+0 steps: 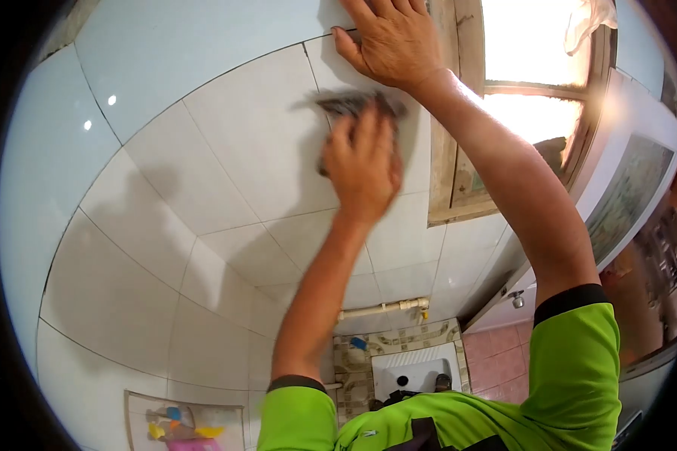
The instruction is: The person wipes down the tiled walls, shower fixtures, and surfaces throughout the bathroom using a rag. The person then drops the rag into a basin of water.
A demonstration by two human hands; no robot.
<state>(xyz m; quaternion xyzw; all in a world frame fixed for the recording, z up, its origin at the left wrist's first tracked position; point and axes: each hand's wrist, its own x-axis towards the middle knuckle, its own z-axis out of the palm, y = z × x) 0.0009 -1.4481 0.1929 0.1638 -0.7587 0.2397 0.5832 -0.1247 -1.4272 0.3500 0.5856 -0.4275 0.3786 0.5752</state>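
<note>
My left hand (362, 169) presses a dark grey cloth (346, 104) against the white wall tiles (256, 113); both are smeared by motion. The cloth bunches out above and beside my fingers, close to a vertical joint between tiles. Higher up and to the right, my right hand (397, 45) rests on the wall with its thumb spread, beside the wooden window frame. Nothing shows in it, though its fingertips run out of the top of the view.
A wooden-framed window (534, 68) is at the upper right, with a white door (632, 173) beside it. Below are a squat toilet (421, 362) and a cream pipe (384, 308) with a yellow tap. A wall niche (237, 425) at lower left holds several colourful items.
</note>
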